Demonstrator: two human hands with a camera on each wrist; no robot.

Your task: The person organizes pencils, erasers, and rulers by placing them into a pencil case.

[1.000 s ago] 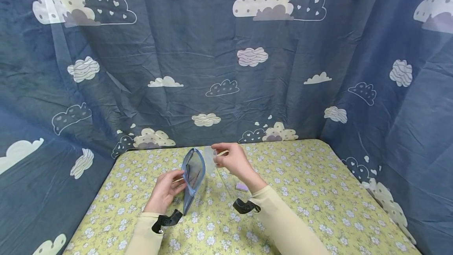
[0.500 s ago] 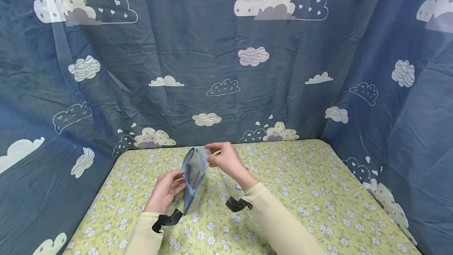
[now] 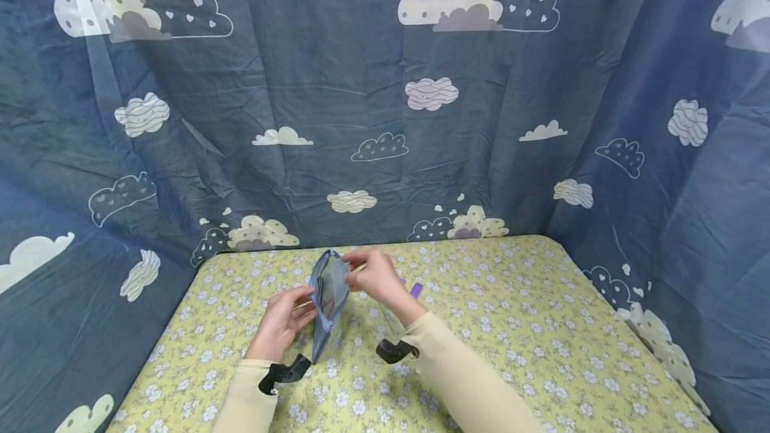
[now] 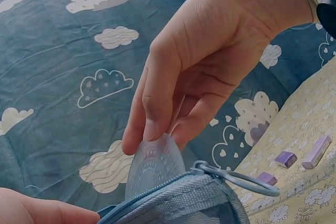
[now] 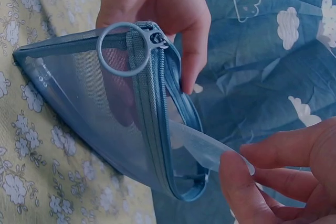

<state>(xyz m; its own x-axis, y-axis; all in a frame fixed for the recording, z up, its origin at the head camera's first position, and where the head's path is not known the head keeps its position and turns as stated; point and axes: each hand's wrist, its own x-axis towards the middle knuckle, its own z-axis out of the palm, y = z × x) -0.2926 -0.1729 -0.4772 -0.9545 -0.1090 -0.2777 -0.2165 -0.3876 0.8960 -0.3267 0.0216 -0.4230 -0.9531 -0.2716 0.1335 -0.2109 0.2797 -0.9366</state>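
Note:
My left hand [image 3: 281,323] grips a blue zippered pouch [image 3: 321,343] by one side of its mouth. The pouch is see-through and tilted, its zip undone and its mouth gaping toward the right. A ring-shaped zip pull [image 5: 124,72] hangs from the zip end. Between thumb and fingers, my right hand [image 3: 375,276] pinches a clear protractor [image 4: 155,166] with faint scale marks. In the right wrist view the far end of the protractor [image 5: 210,148] lies inside the pouch mouth, while the near end stays in my fingertips.
In the left wrist view, small purple blocks [image 4: 285,159] and a longer pale purple block [image 4: 317,152] lie on the floral tablecloth [image 3: 511,353]. A clear ruler [image 4: 299,184] lies alongside them. Behind the table hangs a blue cloud-patterned curtain [image 3: 337,112].
My right hand has moved left, carrying the protractor from beside the pouch into its mouth. My left hand and the pouch have stayed nearly still.

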